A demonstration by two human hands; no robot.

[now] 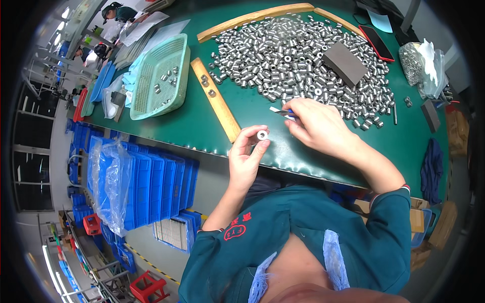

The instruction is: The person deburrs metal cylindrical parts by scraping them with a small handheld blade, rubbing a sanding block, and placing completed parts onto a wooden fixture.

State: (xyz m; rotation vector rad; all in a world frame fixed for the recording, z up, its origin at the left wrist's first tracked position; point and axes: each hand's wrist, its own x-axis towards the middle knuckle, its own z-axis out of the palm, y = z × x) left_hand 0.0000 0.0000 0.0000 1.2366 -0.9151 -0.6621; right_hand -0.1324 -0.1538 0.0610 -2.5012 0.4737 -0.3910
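Observation:
My left hand (246, 159) pinches a small silver metal sleeve (262, 135) between thumb and fingertips, its hole facing me, just above the near edge of the green table (252, 113). My right hand (317, 126) is beside it to the right and grips a thin tool with a blue handle (283, 112), whose tip points left. Behind both hands lies a wide heap of the same metal sleeves (298, 55), fenced by wooden strips (255, 17).
A dark grey block (344, 63) rests on the heap. A wooden strip (215, 98) with two sleeves lies at left, next to a pale green basket (159, 76). A red-edged phone (376, 43) and plastic bags of parts (422, 63) sit at right. Blue crates (146, 184) are stacked below the table.

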